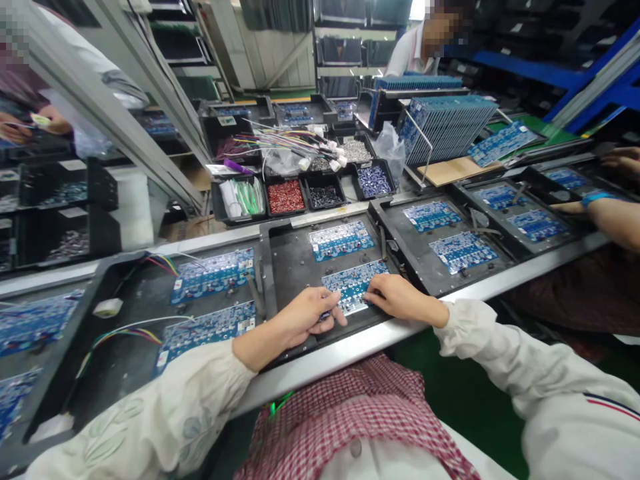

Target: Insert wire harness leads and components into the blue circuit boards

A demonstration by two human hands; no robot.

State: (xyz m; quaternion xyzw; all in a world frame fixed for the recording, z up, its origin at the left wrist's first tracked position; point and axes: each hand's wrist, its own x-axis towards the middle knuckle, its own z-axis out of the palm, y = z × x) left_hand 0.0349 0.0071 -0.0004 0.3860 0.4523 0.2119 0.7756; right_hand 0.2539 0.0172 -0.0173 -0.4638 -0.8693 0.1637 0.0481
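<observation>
While cream sleeves (150, 420) fill the bottom corners of the frame, the hands lie over the front of a black tray (266, 267). A metal rail (345, 343) runs just below the wrists along the tray's near side. Only a narrow strip of tray separates the near board (356, 285) from a second board (341, 240) above it, while a wider bare area lies to the right of both boards, up to the tray's right wall.

The near board sits between the hands and touches both. The left hand (303, 319) is at its lower-left corner, with fingers curled and tips at the edge; whether they grip anything small there, I cannot tell. The right hand (403, 298) is palm-down and partly open, its fingertips (373, 298) resting on the board's right side. Both forearms angle inward.

At the right edge of the frame, a co-worker's hand (575, 210) with a blue wristband (597, 197) lies over another tray (480, 267).
</observation>
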